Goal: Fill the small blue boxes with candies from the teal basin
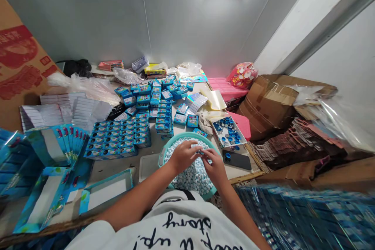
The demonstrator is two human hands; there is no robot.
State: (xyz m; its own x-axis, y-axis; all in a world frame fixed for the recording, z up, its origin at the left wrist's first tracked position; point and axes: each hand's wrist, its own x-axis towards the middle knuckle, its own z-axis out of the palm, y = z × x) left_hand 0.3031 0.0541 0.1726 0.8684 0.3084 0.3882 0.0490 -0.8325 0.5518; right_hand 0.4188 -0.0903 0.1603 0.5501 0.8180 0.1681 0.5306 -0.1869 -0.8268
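Note:
A teal basin [163,155] full of small white and pale blue pellets [191,177] sits at the table's near edge. Both hands are over it. My left hand [183,155] is curled, fingers bent down onto the pellets and toward a small blue item held between the two hands. My right hand [215,166] is closed in a pinch against that same small item; I cannot make out what it is. Just behind the basin lie rows of small blue boxes [120,136] stacked flat.
A white tray of blue caps [230,133] and a dark phone [237,160] lie right of the basin. Flat blue cartons [55,144] and an open blue display box [105,191] sit left. Cardboard boxes [269,101] and a pink stool [225,88] stand right.

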